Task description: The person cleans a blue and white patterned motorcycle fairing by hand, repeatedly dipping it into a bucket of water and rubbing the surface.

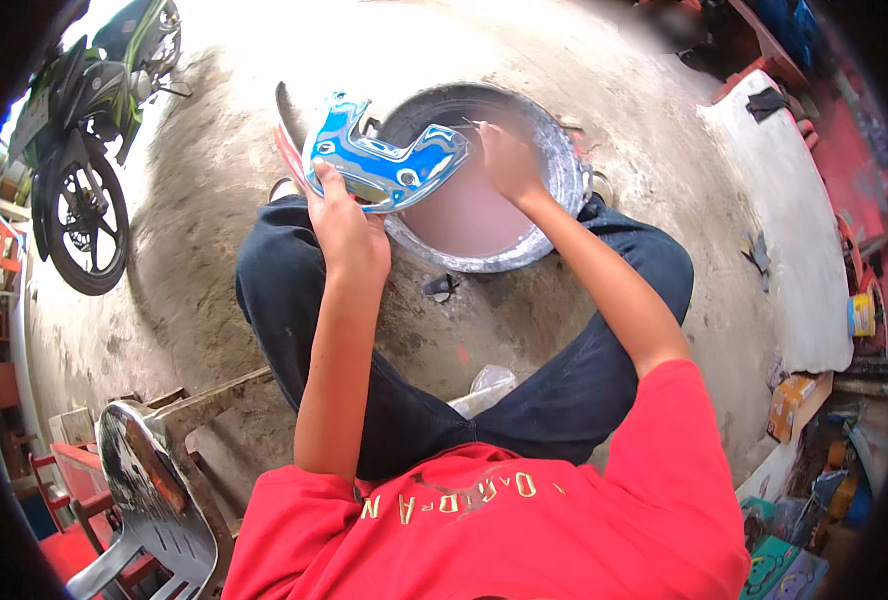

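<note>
My left hand grips the lower left edge of a glossy blue and silver curved panel, apparently a motorcycle body part. The thumb lies on its face and the fingers are hidden beneath. Round holes show in the panel, which is tilted over the left rim of a large round basin. Cloudy pinkish water fills the basin's lower part. Above that water, close to the panel's right end, my right hand pinches a small thin object, too blurred to name.
A parked motorcycle stands at the left. Near my lower left are a worn plastic chair and a wooden frame. Dark scraps lie by the basin. A pale board and a cardboard box line the right side.
</note>
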### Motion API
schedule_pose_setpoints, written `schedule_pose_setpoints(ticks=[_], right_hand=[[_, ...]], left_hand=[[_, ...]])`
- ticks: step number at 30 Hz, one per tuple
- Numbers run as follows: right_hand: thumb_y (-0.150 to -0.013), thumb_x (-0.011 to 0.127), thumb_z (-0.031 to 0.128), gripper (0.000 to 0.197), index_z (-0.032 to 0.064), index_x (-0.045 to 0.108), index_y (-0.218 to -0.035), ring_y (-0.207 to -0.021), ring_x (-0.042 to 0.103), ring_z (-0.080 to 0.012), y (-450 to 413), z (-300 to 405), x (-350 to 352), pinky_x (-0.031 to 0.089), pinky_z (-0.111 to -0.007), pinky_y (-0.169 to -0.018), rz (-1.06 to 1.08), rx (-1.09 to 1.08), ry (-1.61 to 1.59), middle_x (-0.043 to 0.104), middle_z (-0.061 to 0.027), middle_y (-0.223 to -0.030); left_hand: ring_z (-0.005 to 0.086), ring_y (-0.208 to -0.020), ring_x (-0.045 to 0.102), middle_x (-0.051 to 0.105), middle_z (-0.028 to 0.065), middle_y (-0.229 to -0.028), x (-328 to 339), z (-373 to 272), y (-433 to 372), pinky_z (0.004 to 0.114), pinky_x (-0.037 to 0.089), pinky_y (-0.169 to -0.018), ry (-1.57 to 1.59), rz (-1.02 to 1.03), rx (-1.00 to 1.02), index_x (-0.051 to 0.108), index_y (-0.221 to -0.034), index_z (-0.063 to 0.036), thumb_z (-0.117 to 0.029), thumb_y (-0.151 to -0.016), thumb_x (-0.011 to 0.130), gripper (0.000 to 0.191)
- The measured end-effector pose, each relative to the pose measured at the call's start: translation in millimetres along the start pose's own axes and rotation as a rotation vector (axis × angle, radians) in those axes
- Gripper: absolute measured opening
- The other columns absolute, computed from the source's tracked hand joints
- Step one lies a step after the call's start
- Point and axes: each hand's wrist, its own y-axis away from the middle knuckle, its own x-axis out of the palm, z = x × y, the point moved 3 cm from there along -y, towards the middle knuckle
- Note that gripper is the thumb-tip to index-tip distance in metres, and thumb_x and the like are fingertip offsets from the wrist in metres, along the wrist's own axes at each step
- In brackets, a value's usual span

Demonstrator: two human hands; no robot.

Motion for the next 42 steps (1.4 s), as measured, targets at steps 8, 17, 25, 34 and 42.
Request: schedule_pose_setpoints(ticks=[8,17,25,34,42], right_hand=[[-0.102,0.045,0.04,0.048,0.0027,0.067,-0.121,-0.115,0.062,-0.047,54.9,-131.0,75.7,0.048,-0.052,-0.099,0.171,0.394,0.122,0.066,-0.0302,-0.118],[-0.103,0.048,0.033,0.042,0.0041,0.064,-0.128,-0.126,0.056,-0.046,107.8,-178.9,167.3,0.044,-0.052,-0.108,0.61,0.564,0.236,0.061,-0.0286,-0.131],[-0.102,0.049,0.038,0.049,-0.0051,0.069,-0.112,-0.109,0.067,-0.0423,68.7,-149.6,126.9,0.051,-0.048,-0.095,0.675,0.513,0.046,0.069,-0.0318,-0.11],[-0.099,0.056,0.044,0.062,-0.012,0.062,-0.124,-0.123,0.06,-0.0409,-76.5,-35.4,-57.9,0.046,-0.041,-0.105,0.295,0.228,-0.054,0.061,-0.0342,-0.127],[-0.1,0.056,0.049,0.067,-0.0155,0.061,-0.119,-0.111,0.066,-0.041,-34.6,117.5,-128.7,0.051,-0.042,-0.095,0.245,0.067,-0.172,0.066,-0.0338,-0.115]], left_hand=[[0.02,-0.111,0.062,0.06,0.0071,-0.127,-12.7,-7.8,-17.2,0.04,0.056,-0.09,-0.114,-0.029,-0.071,0.046,-0.14,-0.0101,-0.029,-0.111,0.042,0.035],[0.0215,-0.113,0.061,0.058,0.0095,-0.129,-14.9,-4.4,-21.0,0.041,0.055,-0.091,-0.146,-0.014,-0.065,0.042,-0.143,-0.0086,-0.026,-0.11,0.043,0.037],[0.0235,-0.113,0.062,0.059,0.0101,-0.13,-18.9,14.6,-19.8,0.043,0.055,-0.095,-0.223,-0.026,-0.066,0.045,-0.14,-0.0046,-0.025,-0.11,0.042,0.036],[0.0271,-0.113,0.064,0.059,0.0133,-0.131,27.3,19.0,-7.4,0.046,0.056,-0.095,-0.129,0.045,-0.157,0.049,-0.135,-0.0021,-0.024,-0.111,0.039,0.034],[0.0298,-0.125,0.057,0.054,0.0159,-0.139,55.4,9.0,-6.3,0.049,0.049,-0.106,-0.056,0.072,-0.217,0.046,-0.137,-0.0025,-0.024,-0.112,0.031,0.036]])
